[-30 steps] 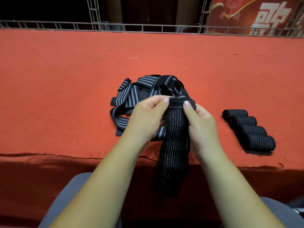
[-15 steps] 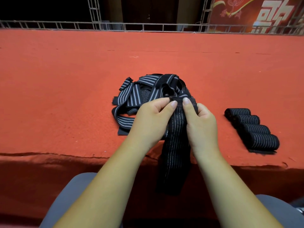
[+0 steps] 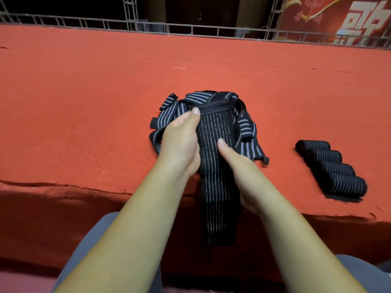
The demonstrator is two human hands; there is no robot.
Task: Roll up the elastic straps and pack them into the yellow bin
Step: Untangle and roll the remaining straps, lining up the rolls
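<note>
A black elastic strap with thin pale stripes (image 3: 215,166) hangs from my hands over the stage's front edge. My left hand (image 3: 182,140) pinches its top end, thumb on the dark hem. My right hand (image 3: 234,159) grips the strap lower down on its right side, thumb on the face. Behind them lies a tangled pile of loose striped straps (image 3: 243,125). Several rolled straps (image 3: 332,168) lie in a row to the right. No yellow bin is in view.
The red carpeted stage (image 3: 84,102) stretches wide to the left and back. Its front edge (image 3: 63,185) drops off toward my grey-trousered knees. A metal truss rail (image 3: 190,30) and a red banner (image 3: 338,17) stand at the back.
My right hand has slid from the strap's top end down its right side. My left hand keeps the top end and has lifted it a little farther from me.
</note>
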